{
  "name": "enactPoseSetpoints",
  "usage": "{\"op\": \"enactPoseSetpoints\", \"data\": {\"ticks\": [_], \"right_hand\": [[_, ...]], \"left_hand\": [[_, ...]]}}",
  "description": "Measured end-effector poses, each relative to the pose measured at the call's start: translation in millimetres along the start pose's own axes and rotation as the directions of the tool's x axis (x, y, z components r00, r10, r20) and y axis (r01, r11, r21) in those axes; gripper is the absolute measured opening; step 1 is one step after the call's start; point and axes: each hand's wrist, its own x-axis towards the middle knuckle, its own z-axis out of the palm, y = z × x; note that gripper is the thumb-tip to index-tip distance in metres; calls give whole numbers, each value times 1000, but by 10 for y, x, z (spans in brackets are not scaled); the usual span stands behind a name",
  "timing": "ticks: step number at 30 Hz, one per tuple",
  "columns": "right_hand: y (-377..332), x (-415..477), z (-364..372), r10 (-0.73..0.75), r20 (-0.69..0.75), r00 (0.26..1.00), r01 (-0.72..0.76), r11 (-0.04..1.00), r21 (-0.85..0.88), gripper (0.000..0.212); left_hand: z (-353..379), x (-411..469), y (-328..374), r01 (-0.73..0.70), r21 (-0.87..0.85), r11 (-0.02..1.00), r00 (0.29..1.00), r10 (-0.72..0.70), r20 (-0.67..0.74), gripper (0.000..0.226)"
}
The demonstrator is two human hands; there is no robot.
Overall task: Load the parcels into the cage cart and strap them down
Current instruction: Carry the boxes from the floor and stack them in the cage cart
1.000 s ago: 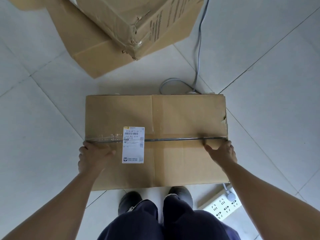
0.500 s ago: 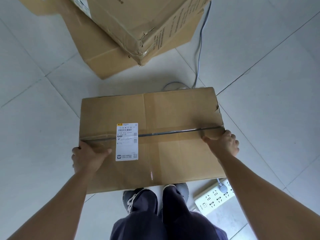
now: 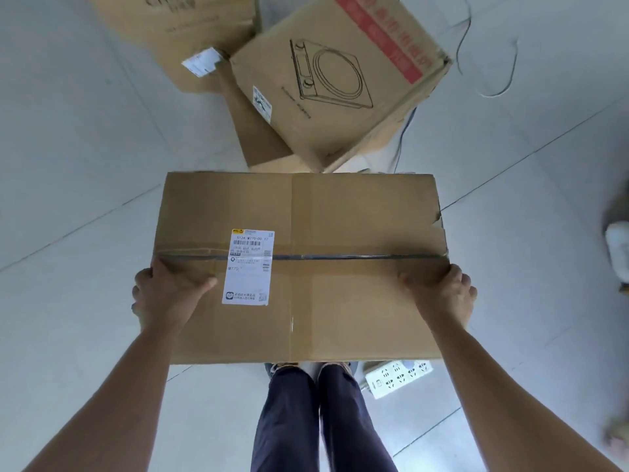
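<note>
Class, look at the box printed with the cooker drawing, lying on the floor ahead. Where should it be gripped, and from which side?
Judging by its pose, the cooker-drawing box is best gripped at two opposite side edges, one hand each, from above. It lies tilted on other cartons, and its broad printed face offers no handle. Both hands are busy: the left hand and right hand hold the labelled parcel.
</note>
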Motion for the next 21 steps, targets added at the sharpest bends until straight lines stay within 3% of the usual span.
{"op": "enactPoseSetpoints", "data": {"ticks": [12,17,21], "right_hand": [[-1330,-1076,-1378,-308,-83,948,307,951,-33,85],[-1888,-1577,-1742,-464,-49,884,463,885,-42,93],[-2278,-2036,-1907,-613,-45,789,612,790,-26,96]], "left_hand": [[-1869,-644,-463,99,-166,981,987,-118,-106,83],[-2555,-953,-809,168,-277,946,957,-224,-186,85],[-2992,-1227,-1207,212,-349,913,914,-312,-260,89]]}}
